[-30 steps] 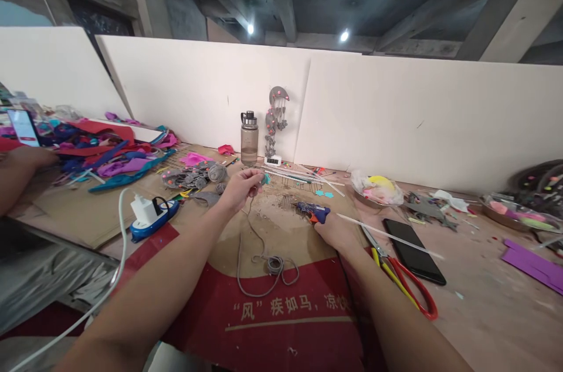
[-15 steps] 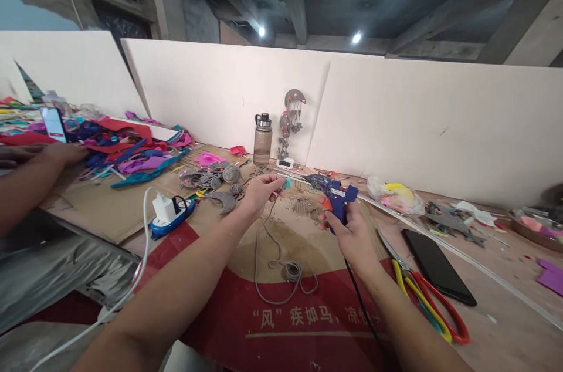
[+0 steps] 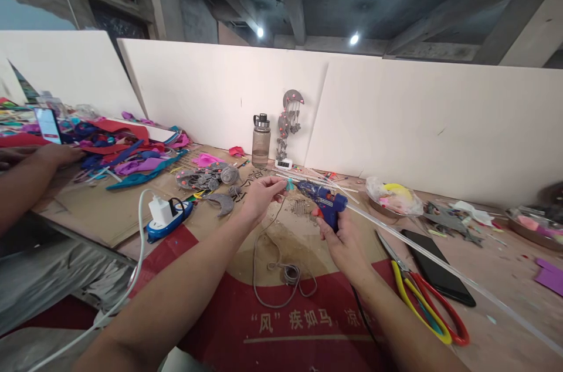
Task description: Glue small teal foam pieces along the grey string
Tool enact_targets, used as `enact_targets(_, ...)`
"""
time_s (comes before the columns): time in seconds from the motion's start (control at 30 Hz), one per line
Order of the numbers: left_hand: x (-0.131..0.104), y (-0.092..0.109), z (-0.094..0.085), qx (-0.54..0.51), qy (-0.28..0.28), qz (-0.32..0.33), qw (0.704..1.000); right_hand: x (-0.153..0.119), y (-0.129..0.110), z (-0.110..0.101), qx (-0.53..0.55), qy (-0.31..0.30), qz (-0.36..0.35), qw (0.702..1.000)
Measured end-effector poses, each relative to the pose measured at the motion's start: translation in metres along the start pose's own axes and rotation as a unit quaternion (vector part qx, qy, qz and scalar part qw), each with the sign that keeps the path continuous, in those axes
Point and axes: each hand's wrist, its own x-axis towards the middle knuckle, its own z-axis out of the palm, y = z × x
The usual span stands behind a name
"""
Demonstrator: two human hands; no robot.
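My left hand (image 3: 266, 196) pinches a small turquoise piece (image 3: 290, 185), too small to make out its shape. From beneath that hand a grey cord (image 3: 254, 260) runs down to a loose coil on the cardboard. My right hand (image 3: 341, 238) is wrapped round the handle of a blue hot glue gun (image 3: 328, 203), with fingers by its orange trigger. The gun's nozzle points left, close to the turquoise piece; whether they touch I cannot tell. A long clear glue stick (image 3: 422, 252) sticks out of the gun's back toward the lower right.
Scissors (image 3: 422, 301) and a black phone (image 3: 435, 266) lie at right. A bottle (image 3: 261, 143) and a hanging grey moon ornament (image 3: 291, 119) stand by the white board. At left are a blue power strip (image 3: 169, 222), felt scraps (image 3: 141, 165) and another person's arm (image 3: 30, 184).
The glue gun has moved slightly left and down, its nozzle now nearer the turquoise piece. Its glue stick has swung across the phone. My left hand keeps its pinch.
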Motion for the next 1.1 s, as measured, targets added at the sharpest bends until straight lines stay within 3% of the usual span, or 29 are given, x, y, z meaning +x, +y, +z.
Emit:
enact_targets(0.37,-0.0047,0.0004,0.0037,0.067,-0.008,0.057,0.996,-0.0007,-0.0038,0.0035,-0.020,-0.002,0.005,1.000)
enact_targets(0.67,-0.0046,-0.0023,0.0029,0.074,-0.008,0.064,0.995,-0.0001,-0.0039,0.0039,-0.043,0.027,0.000,0.999)
enact_targets(1.1,-0.0064,-0.0001,0.0062,0.058,0.002,0.072,0.996,-0.0015,-0.0040,0.0061,-0.035,0.014,0.005,0.999)
